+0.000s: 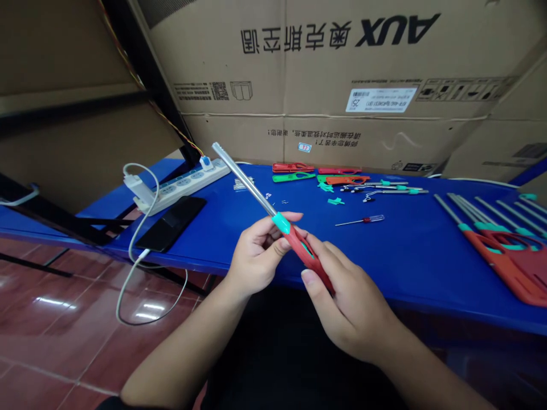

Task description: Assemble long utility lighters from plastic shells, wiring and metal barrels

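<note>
Between my two hands is a long-necked gas lighter [308, 254] with a red handle, a teal collar and a silver tube slanting up to the left. My left hand [258, 256] is closed near the collar, its thumb against the red body. Around the handle's lower end wraps my right hand [346, 296], with the thumb on the near side. The lighter is held above the front edge of the blue table [239, 228]. Beyond it lies a screwdriver [367, 219] with a clear and red handle.
Several assembled lighters [491, 245] lie at the right. Red and green handle shells [294, 177], teal triggers [336, 201] and metal tubes with wires [397, 189] sit at the back. Left are a power strip [188, 183] and a phone [171, 223] on a cable. A cardboard box [316, 74] stands behind.
</note>
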Motion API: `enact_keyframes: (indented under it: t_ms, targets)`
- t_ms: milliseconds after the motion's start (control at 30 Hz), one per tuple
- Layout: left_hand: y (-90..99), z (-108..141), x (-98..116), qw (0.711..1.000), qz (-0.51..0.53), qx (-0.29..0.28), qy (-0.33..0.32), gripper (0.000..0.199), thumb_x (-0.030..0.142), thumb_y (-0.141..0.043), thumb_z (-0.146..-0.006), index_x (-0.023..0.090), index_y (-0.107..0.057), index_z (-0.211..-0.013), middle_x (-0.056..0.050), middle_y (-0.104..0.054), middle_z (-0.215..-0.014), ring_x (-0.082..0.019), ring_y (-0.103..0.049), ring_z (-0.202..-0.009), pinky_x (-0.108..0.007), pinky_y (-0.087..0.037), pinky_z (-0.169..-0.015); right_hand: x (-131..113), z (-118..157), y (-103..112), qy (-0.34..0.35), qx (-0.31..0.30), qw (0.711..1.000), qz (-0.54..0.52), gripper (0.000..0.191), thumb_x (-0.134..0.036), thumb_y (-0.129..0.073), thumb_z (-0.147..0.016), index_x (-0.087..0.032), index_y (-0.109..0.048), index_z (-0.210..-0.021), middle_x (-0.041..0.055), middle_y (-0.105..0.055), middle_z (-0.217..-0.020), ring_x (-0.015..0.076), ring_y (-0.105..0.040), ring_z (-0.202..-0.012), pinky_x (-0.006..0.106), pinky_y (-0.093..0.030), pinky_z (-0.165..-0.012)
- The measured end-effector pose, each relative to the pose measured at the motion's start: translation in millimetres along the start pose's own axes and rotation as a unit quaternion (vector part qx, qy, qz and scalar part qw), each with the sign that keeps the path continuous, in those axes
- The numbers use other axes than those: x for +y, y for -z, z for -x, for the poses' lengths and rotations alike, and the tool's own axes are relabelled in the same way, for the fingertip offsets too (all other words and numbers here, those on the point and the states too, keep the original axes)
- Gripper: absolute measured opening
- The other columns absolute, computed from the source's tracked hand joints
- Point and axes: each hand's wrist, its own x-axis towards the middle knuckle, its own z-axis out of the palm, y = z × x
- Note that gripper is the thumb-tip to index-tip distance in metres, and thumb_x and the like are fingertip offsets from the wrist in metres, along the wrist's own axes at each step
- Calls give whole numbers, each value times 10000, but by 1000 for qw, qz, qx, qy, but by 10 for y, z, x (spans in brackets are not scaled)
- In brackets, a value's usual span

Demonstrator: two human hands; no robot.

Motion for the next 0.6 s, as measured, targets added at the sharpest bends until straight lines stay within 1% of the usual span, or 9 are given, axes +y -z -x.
enact_keyframes:
  t_ms: [167, 267, 367, 467, 533, 600]
  targets:
    - [-5, 20, 2, 1000, 22, -12, 2, 292, 272, -711, -908, 213, -717, -1194, -61, -780, -989, -146, -741, -875, -225, -595, -834, -13, 41, 26, -9, 33, 999, -33, 520, -313, -454, -1005, -187, -441, -1509, 105, -645, -1223, 221, -661, -1039, 345, -578, -848]
    - [-3, 30, -4, 999, 29, -13, 8, 273, 244, -704, -915, 219, -721, -1186, -54, -779, -1000, -134, -739, -900, -198, -587, -837, -13, 60, 59, -2, 49, 998, -34, 506, -295, -492, -987, -194, -481, -1483, 79, -662, -1150, 192, -668, -980, 314, -577, -827]
    - [1, 37, -17, 999, 39, -10, 10, 250, 246, -705, -915, 215, -727, -1162, -56, -777, -999, -135, -739, -907, -193, -587, -830, -18, 74, 81, 13, 68, 997, -28, 481, -276, -530, -968, -193, -524, -1442, 65, -680, -1186, 178, -670, -1033, 284, -564, -874]
    - [8, 45, -48, 999, 45, -7, 14, 236, 266, -718, -905, 211, -729, -1134, -56, -773, -995, -140, -739, -906, -204, -592, -832, -31, 73, 100, 8, 100, 995, -16, 404, -273, -583, -938, -212, -592, -1337, 41, -706, -1213, 171, -680, -1066, 262, -553, -899]
    - [9, 60, -78, 999, 50, -3, 17, 227, 287, -726, -898, 213, -726, -1113, -54, -770, -993, -151, -741, -911, -218, -601, -823, -41, 70, 126, -9, 115, 993, -8, 340, -296, -623, -911, -225, -624, -1243, 19, -738, -1142, 163, -708, -975, 254, -565, -842]
    - [0, 84, -104, 998, 52, 3, 19, 239, 305, -731, -893, 212, -716, -1113, -59, -766, -995, -166, -743, -922, -238, -608, -822, -49, 72, 165, -18, 116, 993, -3, 296, -308, -645, -895, -237, -632, -1183, -3, -757, -1052, 148, -719, -865, 245, -569, -768]
